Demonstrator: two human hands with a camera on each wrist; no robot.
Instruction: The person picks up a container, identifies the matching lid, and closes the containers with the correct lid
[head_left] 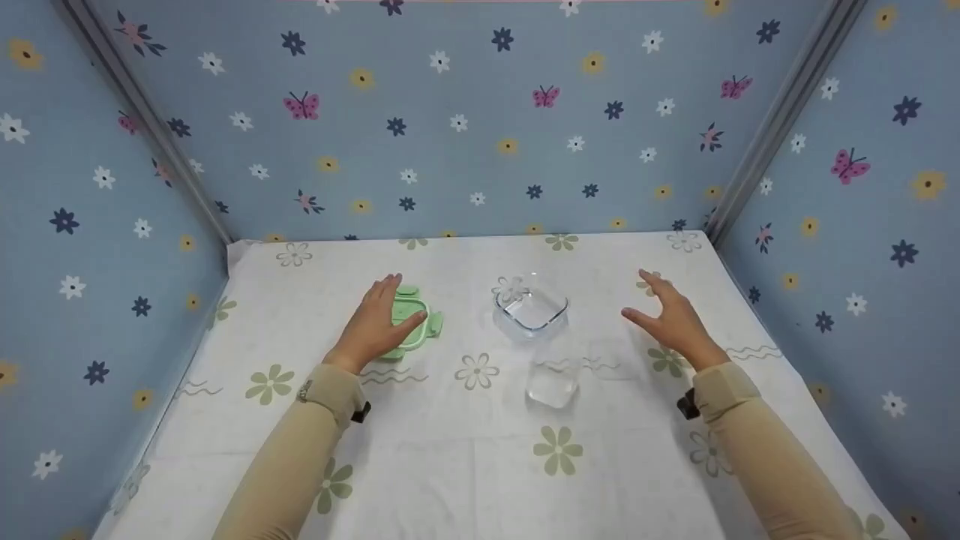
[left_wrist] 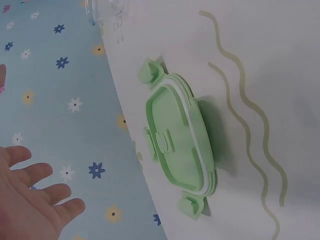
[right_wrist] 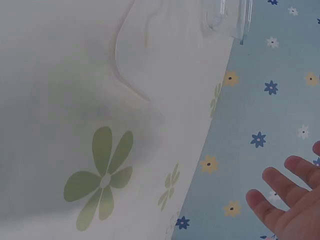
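Observation:
A green food-container lid [head_left: 411, 324] with clip flaps lies on the tablecloth. My left hand [head_left: 376, 324] is above its left part in the head view, fingers extended and holding nothing. The left wrist view shows the whole lid [left_wrist: 175, 135], with the left hand [left_wrist: 32, 195] apart from it. Right of the lid stands a clear square glass container [head_left: 531, 309]. Nearer to me is a small translucent, rounded-square piece [head_left: 553, 384]; its kind is unclear. My right hand [head_left: 670, 321] hovers right of the container, thumb and fingers spread, touching nothing. Its fingers [right_wrist: 285, 187] also show in the right wrist view.
A white tablecloth [head_left: 420, 450] with flower prints covers the table. Blue flowered walls [head_left: 480, 172] rise at the back and both sides. Beside the translucent piece, a faint, clear, flat outline [head_left: 611, 361] shows on the cloth.

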